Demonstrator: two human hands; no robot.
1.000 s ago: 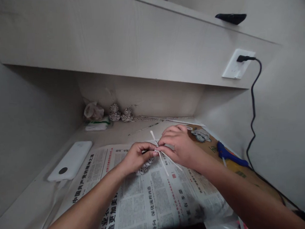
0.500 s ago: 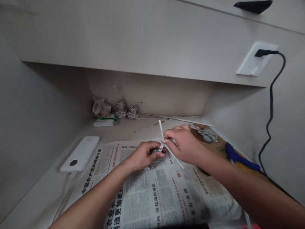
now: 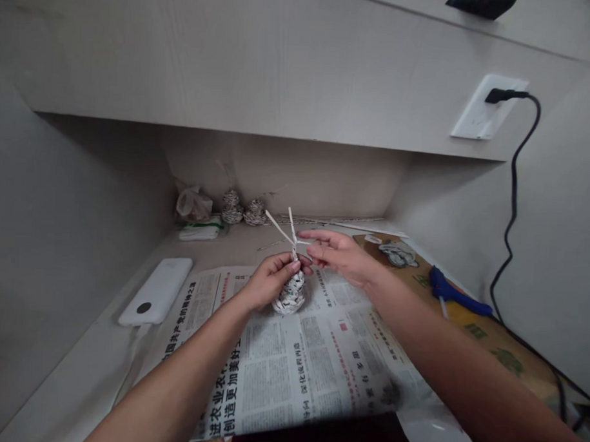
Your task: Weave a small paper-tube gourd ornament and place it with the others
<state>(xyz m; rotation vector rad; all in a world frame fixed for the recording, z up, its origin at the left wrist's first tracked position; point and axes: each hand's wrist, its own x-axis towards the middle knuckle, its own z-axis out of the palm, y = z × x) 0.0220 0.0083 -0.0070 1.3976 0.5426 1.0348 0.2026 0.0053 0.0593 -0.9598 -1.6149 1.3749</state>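
Observation:
A small woven gourd of rolled newspaper strips [image 3: 290, 294] stands over the newspaper sheet [image 3: 270, 375], its rounded bottom facing me. My left hand [image 3: 272, 278] grips it near the narrow top, thumb in front and fingers curled behind. From its tip, two pale paper strips [image 3: 279, 226] fork upward and a third paper strip [image 3: 302, 242] runs right. My right hand [image 3: 339, 253] holds that third strip near its end between thumb and fingers, the index finger stretched toward the fork.
Two finished-looking woven gourds [image 3: 232, 209] stand at the back beside a plastic bag [image 3: 193, 204]. A white power bank [image 3: 156, 292] lies left. On the right are cardboard [image 3: 419, 277], a crumpled paper piece [image 3: 399, 253], a blue glue gun [image 3: 457, 294] and a black cord [image 3: 511, 209].
The gourd has turned upright, so its body and forked strips now show. My right hand has shifted from the crossing strips at the top to one strip on the right.

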